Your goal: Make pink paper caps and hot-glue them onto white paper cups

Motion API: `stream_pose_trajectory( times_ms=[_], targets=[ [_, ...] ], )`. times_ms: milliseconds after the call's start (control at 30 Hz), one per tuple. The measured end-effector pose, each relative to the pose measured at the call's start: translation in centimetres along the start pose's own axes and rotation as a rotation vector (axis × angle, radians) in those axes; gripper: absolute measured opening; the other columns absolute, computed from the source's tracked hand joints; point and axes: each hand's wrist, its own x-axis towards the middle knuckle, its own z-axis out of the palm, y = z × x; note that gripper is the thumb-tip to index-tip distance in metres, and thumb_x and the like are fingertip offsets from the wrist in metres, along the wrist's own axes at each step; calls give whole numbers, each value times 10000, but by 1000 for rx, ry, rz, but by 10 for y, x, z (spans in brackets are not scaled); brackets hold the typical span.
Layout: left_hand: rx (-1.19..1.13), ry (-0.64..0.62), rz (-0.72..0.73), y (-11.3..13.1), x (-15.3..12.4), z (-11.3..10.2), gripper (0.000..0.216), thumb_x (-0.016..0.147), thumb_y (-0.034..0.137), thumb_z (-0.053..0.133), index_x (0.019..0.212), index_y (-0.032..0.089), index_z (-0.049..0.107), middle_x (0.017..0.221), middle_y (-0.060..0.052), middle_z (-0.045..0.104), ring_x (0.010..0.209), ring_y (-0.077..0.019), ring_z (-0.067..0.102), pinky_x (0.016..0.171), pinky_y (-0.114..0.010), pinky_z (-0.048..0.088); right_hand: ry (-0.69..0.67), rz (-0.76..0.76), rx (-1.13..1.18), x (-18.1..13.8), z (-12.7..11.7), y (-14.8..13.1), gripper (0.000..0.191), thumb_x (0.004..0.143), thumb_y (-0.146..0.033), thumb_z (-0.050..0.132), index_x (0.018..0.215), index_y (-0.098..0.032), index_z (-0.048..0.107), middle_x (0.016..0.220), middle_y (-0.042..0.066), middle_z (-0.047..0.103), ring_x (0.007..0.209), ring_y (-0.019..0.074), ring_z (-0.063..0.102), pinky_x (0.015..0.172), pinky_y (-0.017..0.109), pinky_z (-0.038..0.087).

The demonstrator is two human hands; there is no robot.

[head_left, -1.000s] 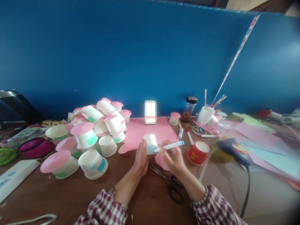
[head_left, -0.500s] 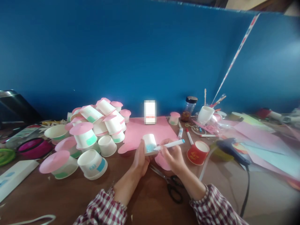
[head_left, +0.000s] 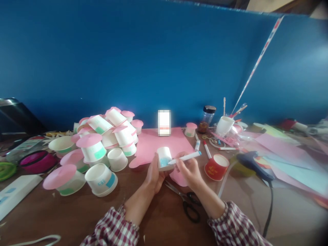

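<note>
My left hand (head_left: 153,174) is wrapped round a small white paper cup (head_left: 164,158) that is turned upside down and carries a blue patch on its side. My right hand (head_left: 188,171) pinches a white marker with a blue end (head_left: 186,158), its tip touching the blue patch on the cup. Both hands hover just above the brown table, over a pink paper circle (head_left: 176,177) and in front of a pink sheet (head_left: 161,143).
A heap of white cups with pink paper tops (head_left: 102,140) fills the left. Black scissors (head_left: 186,201) lie under my right wrist. A red cup (head_left: 216,166), a blue glue gun (head_left: 252,164) with its cord, loose markers (head_left: 206,148), a jar (head_left: 207,119) and coloured papers (head_left: 289,160) lie to the right.
The cup and both hands have shifted very slightly; the marker tip stays on the blue patch. Nothing else has moved.
</note>
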Motion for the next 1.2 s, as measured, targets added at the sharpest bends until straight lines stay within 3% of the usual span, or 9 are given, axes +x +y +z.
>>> stream_pose_trajectory(
  times_ms=[300, 467, 633, 1200],
  targets=[
    [17, -11, 13, 0, 0, 1, 436, 845, 499, 497, 925, 89, 621, 800, -105, 676, 696, -196, 639, 705, -344, 537, -21, 0, -11, 0, 1, 2, 137, 826, -296, 569, 768, -172, 558, 575, -25, 546, 514, 103, 489, 508, 221, 404],
    [-16, 8, -1, 1, 1, -1, 462, 843, 505, 496, 978, 79, 616, 836, -123, 674, 730, -216, 644, 706, -360, 540, 50, -33, -35, 2, -1, 0, 147, 825, -298, 564, 757, -169, 559, 590, -11, 560, 538, 110, 505, 526, 231, 418],
    [-36, 46, -19, 1, 2, -3, 451, 841, 487, 508, 946, 62, 617, 821, -128, 665, 706, -205, 639, 695, -352, 545, 0, -9, -6, 2, -2, 1, 166, 818, -321, 583, 763, -167, 558, 576, -16, 551, 517, 104, 489, 499, 227, 411],
    [-77, 9, -76, 0, 2, -2, 471, 861, 496, 468, 984, 64, 608, 834, -133, 666, 705, -201, 640, 690, -356, 548, -2, -15, 9, 3, -1, 1, 173, 817, -327, 585, 754, -168, 555, 579, -19, 545, 519, 104, 489, 512, 232, 413]
  ],
)
